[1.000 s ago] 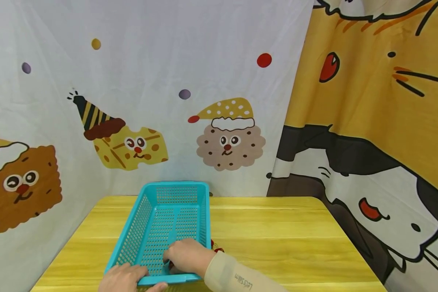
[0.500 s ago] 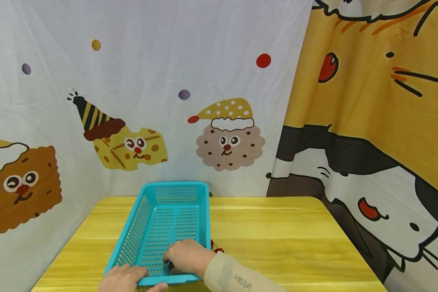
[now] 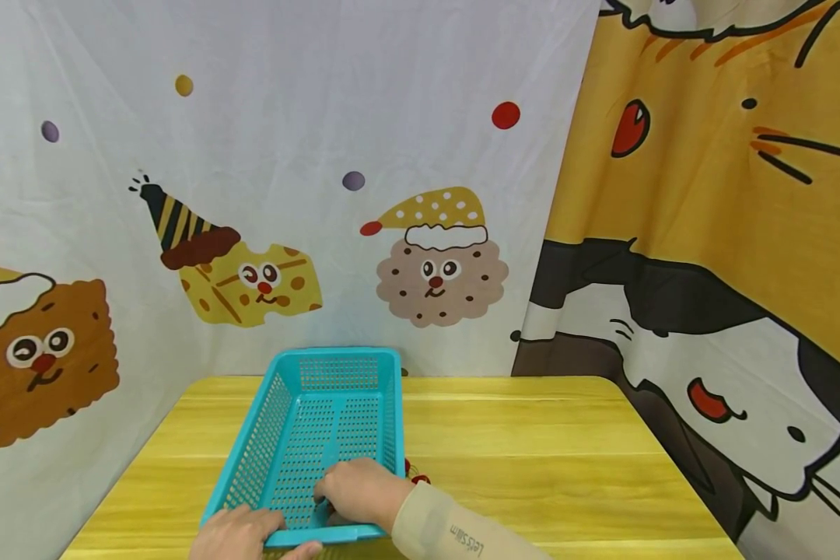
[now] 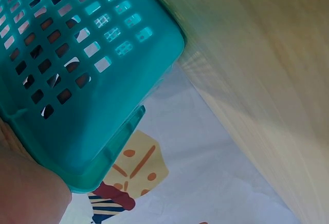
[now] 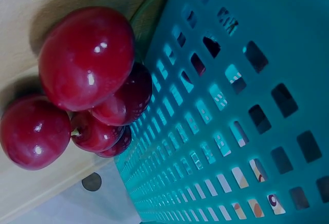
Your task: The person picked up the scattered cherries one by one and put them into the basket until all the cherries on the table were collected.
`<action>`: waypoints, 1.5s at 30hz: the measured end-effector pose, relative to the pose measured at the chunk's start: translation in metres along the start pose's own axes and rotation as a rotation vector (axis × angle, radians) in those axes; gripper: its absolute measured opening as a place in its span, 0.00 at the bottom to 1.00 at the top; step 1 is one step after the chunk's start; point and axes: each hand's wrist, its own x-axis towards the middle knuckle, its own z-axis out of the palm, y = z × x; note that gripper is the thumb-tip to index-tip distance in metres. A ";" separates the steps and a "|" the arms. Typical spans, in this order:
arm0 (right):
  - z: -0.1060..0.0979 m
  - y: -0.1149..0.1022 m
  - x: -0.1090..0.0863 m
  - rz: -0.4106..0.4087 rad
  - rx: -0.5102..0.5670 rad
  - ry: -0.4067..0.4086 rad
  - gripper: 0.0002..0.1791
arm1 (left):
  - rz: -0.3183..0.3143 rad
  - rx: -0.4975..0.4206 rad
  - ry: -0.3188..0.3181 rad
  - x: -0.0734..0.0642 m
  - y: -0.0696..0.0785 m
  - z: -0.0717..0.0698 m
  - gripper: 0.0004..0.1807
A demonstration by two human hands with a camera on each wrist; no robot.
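Note:
A turquoise perforated plastic basket [image 3: 336,354] stands on the left half of the table. My left hand [image 3: 234,533] holds its near left corner, fingers over the rim and thumb along the outside of the near wall. Inside the basket, by the near wall, is my right hand [image 3: 364,491] with its fingers bent down to the floor. What lies under those fingers is hidden; dark red patches show through some holes in the right wrist view. Several glossy red cherries [image 5: 87,59] with green stems lie on the table against the basket's right side.
The yellow wood-grain table [image 3: 532,451] stretches to the right of the basket. Behind it hangs a white curtain [image 3: 287,117] with cartoon figures, and at the right a cloth [image 3: 679,179] with a large yellow cat print.
My right hand's fingers have shifted very slightly inside the basket. The left hand, the basket and the cherries stay where they were.

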 end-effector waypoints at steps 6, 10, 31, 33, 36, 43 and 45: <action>-0.001 0.000 -0.001 0.008 0.022 0.004 0.20 | -0.002 0.001 -0.002 0.000 -0.001 0.000 0.33; 0.000 0.000 -0.001 0.006 0.023 0.008 0.21 | -0.003 0.004 -0.003 0.000 -0.002 0.000 0.32; -0.004 -0.001 -0.003 0.001 0.034 0.023 0.21 | -0.001 -0.006 -0.001 0.001 -0.001 0.000 0.32; -0.004 -0.001 -0.003 0.002 0.040 0.022 0.21 | -0.002 -0.004 -0.005 0.001 -0.001 -0.001 0.32; -0.003 -0.001 -0.002 0.004 0.042 0.021 0.21 | -0.005 0.000 -0.010 0.000 -0.002 0.000 0.31; -0.003 -0.001 -0.002 0.008 0.047 0.023 0.20 | 0.003 -0.001 0.015 0.000 -0.003 0.001 0.31; -0.003 -0.001 -0.003 0.007 0.044 0.027 0.20 | 0.000 -0.003 0.021 0.000 -0.002 0.001 0.31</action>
